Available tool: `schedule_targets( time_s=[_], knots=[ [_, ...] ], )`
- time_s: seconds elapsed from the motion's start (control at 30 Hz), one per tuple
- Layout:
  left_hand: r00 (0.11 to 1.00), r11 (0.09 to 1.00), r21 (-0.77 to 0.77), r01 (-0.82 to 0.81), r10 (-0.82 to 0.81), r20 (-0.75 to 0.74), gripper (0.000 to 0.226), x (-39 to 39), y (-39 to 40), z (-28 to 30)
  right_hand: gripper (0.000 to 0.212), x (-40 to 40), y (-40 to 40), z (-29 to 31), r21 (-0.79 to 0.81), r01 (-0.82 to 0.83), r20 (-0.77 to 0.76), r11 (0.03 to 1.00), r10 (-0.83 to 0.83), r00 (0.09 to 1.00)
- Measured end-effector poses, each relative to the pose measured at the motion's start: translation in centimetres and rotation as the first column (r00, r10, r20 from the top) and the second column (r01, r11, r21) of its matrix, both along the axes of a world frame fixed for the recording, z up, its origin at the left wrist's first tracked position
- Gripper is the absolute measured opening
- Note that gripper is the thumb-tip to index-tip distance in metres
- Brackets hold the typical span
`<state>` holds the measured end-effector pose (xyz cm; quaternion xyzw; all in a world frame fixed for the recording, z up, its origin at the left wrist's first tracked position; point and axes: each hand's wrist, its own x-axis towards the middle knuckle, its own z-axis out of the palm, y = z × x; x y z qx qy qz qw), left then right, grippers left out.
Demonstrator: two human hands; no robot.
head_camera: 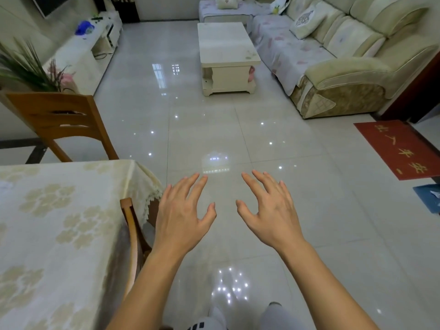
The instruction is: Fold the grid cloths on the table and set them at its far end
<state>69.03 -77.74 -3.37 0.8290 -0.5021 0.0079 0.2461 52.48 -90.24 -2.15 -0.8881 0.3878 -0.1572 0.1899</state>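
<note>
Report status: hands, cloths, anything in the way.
Left hand and right hand open, held over bare floor, holding nothing. No grid cloths in view. Table off to the left, chair tucked at its edge between it and the hands.

Room is reading evenly bright, soft overhead light with a slight green-grey cast. Glossy floor tiles (262, 139) are throwing glare: cluster of pinpoint lamp reflections at 6 o'clock, scattered dots around centre, window reflection at 12 o'clock. Shadows are staying faint and diffuse. Wide-angle lens is bending straight lines at the edges, sofa (357, 67) at 2 o'clock and tablecloth (59, 222) at 8 o'clock curving outward. Centre is looking sharp; corners are softening, detail smearing slightly
</note>
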Motion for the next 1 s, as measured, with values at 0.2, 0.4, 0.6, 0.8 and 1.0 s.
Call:
schedule_targets(
  time_s=[0.2,0.4,0.6,0.8,1.0],
  knots=[
    [1.000,1.000,0.002,0.003,-0.003,-0.008,0.063,4.4,-4.9,-0.6,0.071,4.9,-4.5,-0.5,0.022,0.004,0.000,1.000,-0.004,1.000],
    [1.000,1.000,0.010,-0.005,0.005,0.011,0.062,8.4,-10.9,-1.4,0.071,9.6,-10.6,-1.5,0.043,-0.026,0.008,0.999,0.026,1.000],
    [0.997,0.998,0.029,-0.059,0.058,0.041,0.063,12.9,-20.0,-1.2,0.069,15.4,-20.0,-1.5,0.039,-0.096,0.044,0.995,0.094,0.995],
    [0.994,0.992,0.070,-0.108,0.106,0.031,0.063,17.1,-29.8,-0.7,0.069,19.7,-30.4,-1.0,0.034,-0.137,0.057,0.990,0.135,0.989],
    [0.990,0.987,0.086,-0.138,0.136,0.028,0.063,19.7,-35.9,-0.8,0.069,22.4,-37.1,-1.4,0.045,-0.165,0.049,0.985,0.163,0.985]
  ],
)
